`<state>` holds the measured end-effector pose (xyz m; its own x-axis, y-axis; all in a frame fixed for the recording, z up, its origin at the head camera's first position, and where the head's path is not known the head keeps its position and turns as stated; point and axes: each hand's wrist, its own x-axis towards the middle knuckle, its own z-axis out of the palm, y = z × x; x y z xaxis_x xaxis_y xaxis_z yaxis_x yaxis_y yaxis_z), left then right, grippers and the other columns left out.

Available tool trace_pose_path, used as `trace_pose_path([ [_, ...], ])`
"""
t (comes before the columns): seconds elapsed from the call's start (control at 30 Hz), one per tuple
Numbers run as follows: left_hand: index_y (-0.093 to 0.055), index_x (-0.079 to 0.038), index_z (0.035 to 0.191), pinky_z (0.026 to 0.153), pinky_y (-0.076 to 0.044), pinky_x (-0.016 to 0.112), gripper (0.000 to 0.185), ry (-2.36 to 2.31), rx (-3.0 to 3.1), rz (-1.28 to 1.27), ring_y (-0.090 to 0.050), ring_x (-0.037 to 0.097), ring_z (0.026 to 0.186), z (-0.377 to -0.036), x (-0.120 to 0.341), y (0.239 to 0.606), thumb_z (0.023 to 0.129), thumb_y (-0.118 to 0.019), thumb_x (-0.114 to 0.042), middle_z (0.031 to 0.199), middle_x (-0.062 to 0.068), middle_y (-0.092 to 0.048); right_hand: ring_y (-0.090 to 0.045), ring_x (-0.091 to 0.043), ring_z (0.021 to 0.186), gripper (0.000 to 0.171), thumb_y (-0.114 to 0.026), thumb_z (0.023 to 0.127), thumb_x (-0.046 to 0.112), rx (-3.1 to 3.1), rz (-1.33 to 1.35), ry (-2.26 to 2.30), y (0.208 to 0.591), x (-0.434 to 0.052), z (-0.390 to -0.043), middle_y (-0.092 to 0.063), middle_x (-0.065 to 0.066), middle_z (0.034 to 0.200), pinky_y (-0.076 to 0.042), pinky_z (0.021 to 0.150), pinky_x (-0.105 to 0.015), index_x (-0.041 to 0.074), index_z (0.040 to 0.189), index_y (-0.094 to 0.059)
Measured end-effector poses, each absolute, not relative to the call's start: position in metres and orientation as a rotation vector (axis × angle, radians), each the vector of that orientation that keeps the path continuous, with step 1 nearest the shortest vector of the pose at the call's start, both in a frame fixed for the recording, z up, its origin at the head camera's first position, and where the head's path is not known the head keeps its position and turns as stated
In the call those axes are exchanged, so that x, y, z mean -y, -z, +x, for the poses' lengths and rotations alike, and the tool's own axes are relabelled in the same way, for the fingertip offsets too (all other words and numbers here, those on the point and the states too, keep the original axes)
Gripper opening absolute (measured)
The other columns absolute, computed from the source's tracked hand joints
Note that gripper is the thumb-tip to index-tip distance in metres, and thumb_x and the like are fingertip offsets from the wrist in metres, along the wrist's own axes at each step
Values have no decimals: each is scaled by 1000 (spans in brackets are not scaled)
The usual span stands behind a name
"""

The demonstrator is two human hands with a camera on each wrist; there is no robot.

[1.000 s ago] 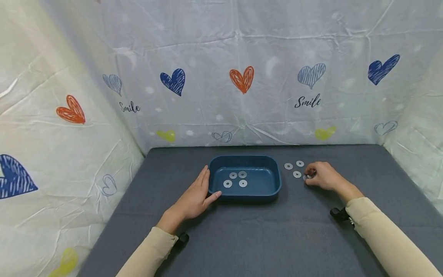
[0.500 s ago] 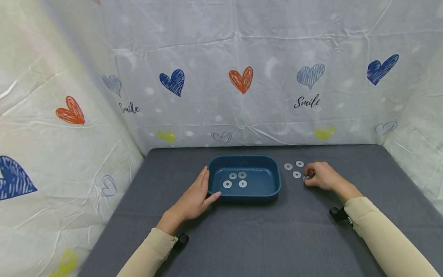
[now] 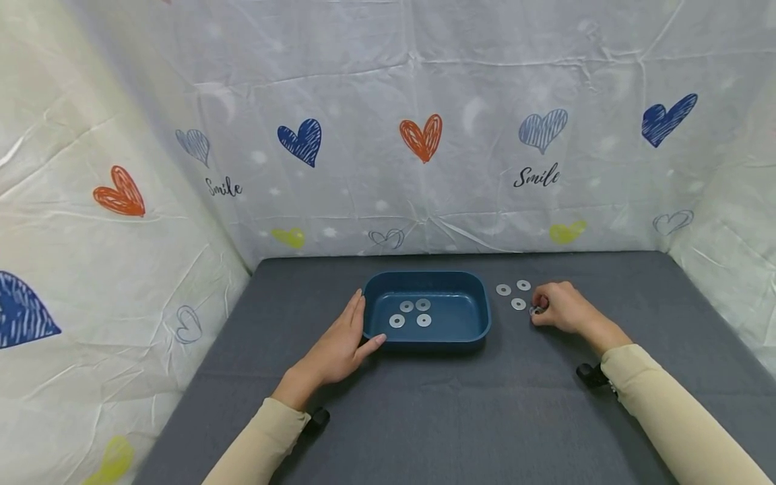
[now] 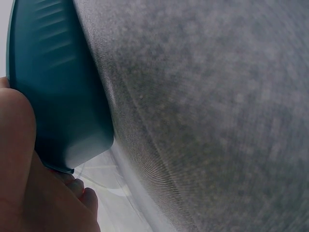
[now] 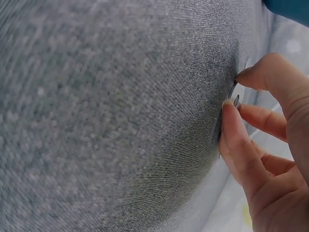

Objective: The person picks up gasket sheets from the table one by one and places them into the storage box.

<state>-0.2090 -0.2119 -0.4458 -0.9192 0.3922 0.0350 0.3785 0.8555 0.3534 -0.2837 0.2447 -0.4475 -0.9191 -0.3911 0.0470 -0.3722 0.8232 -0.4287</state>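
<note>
A dark blue rectangular tray stands on the cloth with several flat metal washers lying inside, toward its left. My left hand rests against the tray's left end, fingers straight along that side and thumb at the front rim; the left wrist view has the thumb against the outer wall. To the right of the tray, my right hand pinches a washer at the tabletop between thumb and fingertips. In the right wrist view its thin edge shows between the fingers.
Three loose washers lie on the grey cloth between the tray and my right hand. White curtains printed with hearts rise behind the table's back edge and along both sides.
</note>
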Motion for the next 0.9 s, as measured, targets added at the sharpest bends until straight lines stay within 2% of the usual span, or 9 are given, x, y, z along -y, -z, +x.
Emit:
trace_pose_path([
  [0.43,-3,3,163,123,-21,53,100,-541,-2985,621,-7,32,158,-209,213,445,102,-35,-70,171,17,3,-53,-15,68,13,-78,80,11,-2956,-675,697,447,-244,-282,-61,-2,78,-47,65,-36,5,90,-71],
  [0.9,-4,3,162,123,-21,54,100,-545,-2979,614,-7,33,157,-209,211,443,102,-38,-68,171,17,3,-58,-15,70,11,-76,82,9,-2939,-672,754,449,-249,-283,-67,-4,82,-51,67,-38,3,90,-73],
])
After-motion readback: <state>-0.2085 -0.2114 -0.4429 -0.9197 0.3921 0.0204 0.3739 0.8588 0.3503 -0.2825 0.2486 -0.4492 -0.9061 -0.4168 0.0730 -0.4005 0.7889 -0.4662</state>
